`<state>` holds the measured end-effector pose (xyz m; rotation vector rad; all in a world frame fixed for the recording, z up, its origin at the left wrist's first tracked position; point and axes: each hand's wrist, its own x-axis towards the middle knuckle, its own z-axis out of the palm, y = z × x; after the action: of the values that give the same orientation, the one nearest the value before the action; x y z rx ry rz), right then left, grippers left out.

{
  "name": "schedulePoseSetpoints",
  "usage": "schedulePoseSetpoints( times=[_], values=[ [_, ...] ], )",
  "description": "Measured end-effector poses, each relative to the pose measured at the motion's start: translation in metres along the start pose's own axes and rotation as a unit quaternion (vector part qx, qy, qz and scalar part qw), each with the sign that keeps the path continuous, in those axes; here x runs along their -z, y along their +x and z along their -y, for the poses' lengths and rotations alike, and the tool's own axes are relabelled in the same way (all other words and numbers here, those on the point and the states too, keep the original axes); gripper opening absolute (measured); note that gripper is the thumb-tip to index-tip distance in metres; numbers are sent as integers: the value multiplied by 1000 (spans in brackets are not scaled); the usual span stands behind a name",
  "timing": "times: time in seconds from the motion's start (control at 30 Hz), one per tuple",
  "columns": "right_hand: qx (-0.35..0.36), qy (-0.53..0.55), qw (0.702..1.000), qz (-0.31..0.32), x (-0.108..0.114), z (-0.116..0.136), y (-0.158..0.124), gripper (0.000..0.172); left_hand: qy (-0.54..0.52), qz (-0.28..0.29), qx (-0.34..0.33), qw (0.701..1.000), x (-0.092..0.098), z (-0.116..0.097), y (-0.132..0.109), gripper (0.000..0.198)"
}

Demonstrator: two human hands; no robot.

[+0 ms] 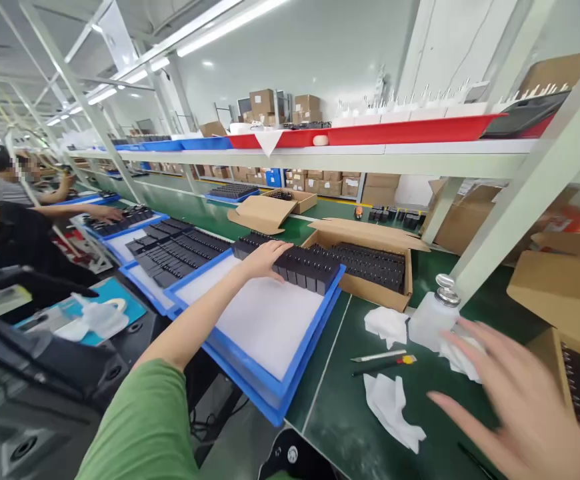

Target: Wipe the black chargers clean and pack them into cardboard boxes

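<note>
My left hand (264, 260) reaches across a blue-rimmed tray (297, 353) with a white lining. It lies over a row of black rectangular blocks (303, 267) along the tray's far side, fingers stretched across their tops and thumb apart in front. Whether it presses on them I cannot tell. My right hand (515, 393), blurred by motion, hovers above the green bench at the right, fingers spread and holding nothing visible. Near it are a white pump bottle (433, 320) with a metal top and a crumpled white cloth (463, 353), partly hidden by the fingers.
An open cardboard box (375, 267) of black blocks stands beyond the tray; another box (550, 347) sits at right. White wipes (393, 407) and slim tools (380, 356) lie on the bench. Another tray of blocks (180, 247) is at left, near a co-worker (25, 227). A shelf (350, 160) crosses above.
</note>
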<state>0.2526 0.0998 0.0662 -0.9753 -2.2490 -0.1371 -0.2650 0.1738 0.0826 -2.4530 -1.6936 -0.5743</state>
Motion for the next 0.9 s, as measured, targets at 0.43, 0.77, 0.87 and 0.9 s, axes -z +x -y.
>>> schedulePoseSetpoints(
  times=[0.43, 0.77, 0.87, 0.9],
  values=[
    [-23, -60, 994, 93, -219, 105, 195, 70, 46, 18, -144, 988, -36, 47, 17, 79],
    [-56, -62, 995, 59, -223, 117, 185, 55, 56, 5, -144, 988, -66, 35, 7, 49],
    [-50, -55, 996, 58, -223, 119, 184, 57, 54, -3, -155, 986, -62, 37, 8, 49],
    [-46, -53, 996, 58, -223, 119, 184, 58, 53, -5, -160, 986, -60, 37, 8, 49]
  ],
)
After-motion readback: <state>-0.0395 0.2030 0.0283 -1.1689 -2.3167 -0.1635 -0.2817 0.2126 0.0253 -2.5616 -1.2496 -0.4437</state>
